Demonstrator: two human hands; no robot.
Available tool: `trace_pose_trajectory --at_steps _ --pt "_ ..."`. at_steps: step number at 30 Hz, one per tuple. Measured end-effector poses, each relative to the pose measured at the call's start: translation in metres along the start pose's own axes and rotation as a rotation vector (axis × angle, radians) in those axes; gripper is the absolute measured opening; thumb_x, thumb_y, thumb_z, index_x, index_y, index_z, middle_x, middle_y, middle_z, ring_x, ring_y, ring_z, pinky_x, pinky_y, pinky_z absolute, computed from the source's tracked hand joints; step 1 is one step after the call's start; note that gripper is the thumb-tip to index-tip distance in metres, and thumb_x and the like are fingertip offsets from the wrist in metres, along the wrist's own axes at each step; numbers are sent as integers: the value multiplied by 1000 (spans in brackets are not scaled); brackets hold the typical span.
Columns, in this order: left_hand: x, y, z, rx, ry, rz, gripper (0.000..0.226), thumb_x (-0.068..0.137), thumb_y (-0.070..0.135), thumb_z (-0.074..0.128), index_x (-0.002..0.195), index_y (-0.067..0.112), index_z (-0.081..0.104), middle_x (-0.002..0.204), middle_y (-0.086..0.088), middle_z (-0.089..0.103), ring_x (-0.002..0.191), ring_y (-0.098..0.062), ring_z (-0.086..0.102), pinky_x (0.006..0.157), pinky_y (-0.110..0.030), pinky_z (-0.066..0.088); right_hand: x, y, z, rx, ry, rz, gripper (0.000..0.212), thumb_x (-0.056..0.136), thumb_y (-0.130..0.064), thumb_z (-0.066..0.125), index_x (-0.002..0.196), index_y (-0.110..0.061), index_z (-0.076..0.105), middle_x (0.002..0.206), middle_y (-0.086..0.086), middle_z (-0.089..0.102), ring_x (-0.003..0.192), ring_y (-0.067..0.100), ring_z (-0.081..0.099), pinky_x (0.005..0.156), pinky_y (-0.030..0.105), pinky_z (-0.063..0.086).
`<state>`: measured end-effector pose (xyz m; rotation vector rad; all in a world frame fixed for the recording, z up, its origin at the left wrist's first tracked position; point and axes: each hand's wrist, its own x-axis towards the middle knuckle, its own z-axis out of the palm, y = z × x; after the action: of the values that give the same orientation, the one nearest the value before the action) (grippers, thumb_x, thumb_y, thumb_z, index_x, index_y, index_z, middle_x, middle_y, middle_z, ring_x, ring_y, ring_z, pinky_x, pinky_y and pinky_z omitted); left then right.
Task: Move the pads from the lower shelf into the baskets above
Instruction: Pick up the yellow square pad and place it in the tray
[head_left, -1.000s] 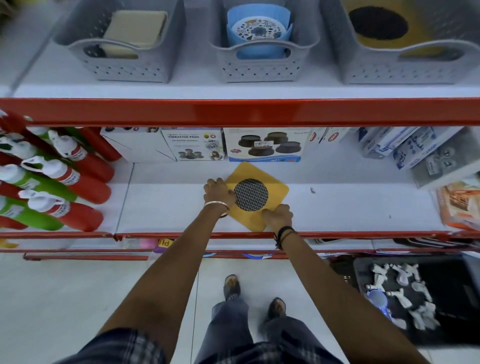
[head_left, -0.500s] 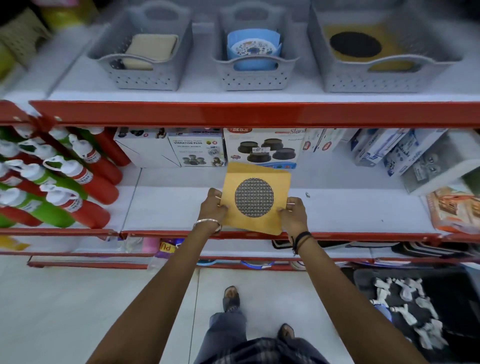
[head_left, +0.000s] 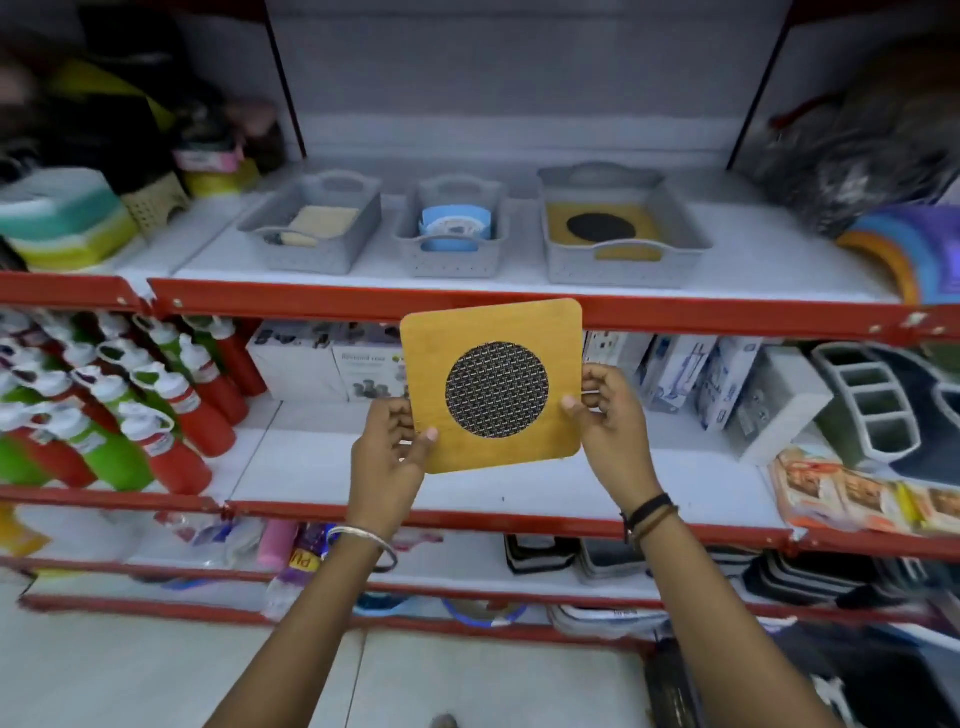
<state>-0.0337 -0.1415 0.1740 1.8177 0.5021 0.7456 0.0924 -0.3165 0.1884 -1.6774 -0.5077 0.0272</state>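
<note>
A square yellow pad (head_left: 493, 332) with a dark woven circle in its middle is held up in front of the shelves. My left hand (head_left: 387, 449) grips its lower left edge and my right hand (head_left: 605, 410) grips its right edge. The pad's top edge overlaps the red front of the upper shelf. Above stand three grey baskets: the right basket (head_left: 623, 262) holds a matching yellow pad, the middle basket (head_left: 449, 260) holds blue round pads, the left basket (head_left: 311, 254) holds a beige pad.
The lower shelf (head_left: 519, 483) lies white beneath the pad, with boxes (head_left: 363, 364) at its back. Red and green bottles (head_left: 145, 410) lie to the left. A grey organiser (head_left: 779, 405) and packets sit at the right. Lower shelves hold trays.
The pad came off the lower shelf and rose in both hands until it reached the upper shelf's red edge. The view tilted upward, showing more of the top shelf.
</note>
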Motion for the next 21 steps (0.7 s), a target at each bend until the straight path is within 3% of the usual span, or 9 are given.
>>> trace_pose_trajectory --at_steps 3,8,11,15,18,21 --pt "11 37 -2 -61 16 86 31 86 4 60 88 32 48 85 10 60 72 7 58 68 -16 49 15 -31 -14 12 47 -112 25 87 -5 59 105 -20 54 95 -9 60 86 11 56 79 24 47" --pt "62 88 9 -43 -13 227 18 90 8 56 97 24 53 87 12 60 76 7 58 70 -13 48 58 -55 -31 63 206 -183 29 86 -3 60 114 -13 59 97 -6 64 84 4 59 76 12 49" --pt "101 113 31 43 -40 276 21 91 6 52 108 16 59 102 1 58 92 -12 58 81 -28 49 92 -62 -45 10 324 -163 30 84 -5 62 114 -10 62 98 2 65 81 8 59 77 17 49" --pt "150 137 74 220 -77 337 35 89 -1 46 120 7 59 119 -12 55 105 -23 55 100 -27 41 143 -68 -68 -129 455 -139 23 81 -10 66 105 -8 66 105 15 68 79 15 61 82 29 50" --pt "177 151 108 252 -121 261 41 88 -1 44 128 7 53 121 -21 54 97 -36 61 94 -33 47 182 -68 -88 -277 490 -123 14 81 -8 64 92 -2 70 98 20 71 82 22 62 78 27 47" --pt "200 156 140 331 -151 225 35 85 0 45 113 3 65 120 -23 61 105 -37 61 94 -32 47 217 -59 -104 -394 432 -63 16 81 -3 56 87 0 71 89 18 71 79 21 59 66 20 41"
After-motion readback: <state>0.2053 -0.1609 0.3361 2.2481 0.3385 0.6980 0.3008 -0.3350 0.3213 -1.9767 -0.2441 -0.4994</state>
